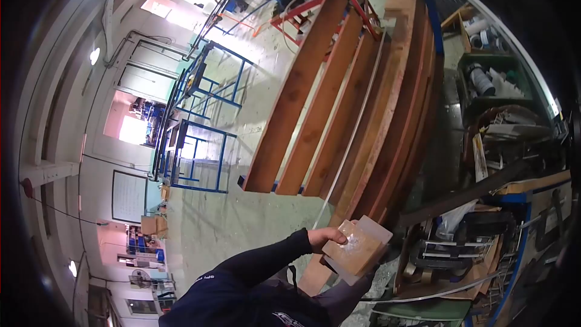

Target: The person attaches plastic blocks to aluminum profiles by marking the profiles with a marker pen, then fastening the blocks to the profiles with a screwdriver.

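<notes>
My left hand (327, 237), in a dark long sleeve, grips a tan rectangular block (356, 247) with a pale, whitish layer along its far side. The block sits against the near end of a long wooden plank (387, 103). A second, greyer sleeve (348, 293) rises from below to the block's underside. My right hand itself is hidden behind the block.
Several long wooden planks (302, 91) lean side by side across the middle. Blue metal racks (200, 157) stand on the greenish floor at left. Cluttered shelves with rolls, metal parts and cardboard (484, 79) fill the right side. A red frame (315, 0) stands far off.
</notes>
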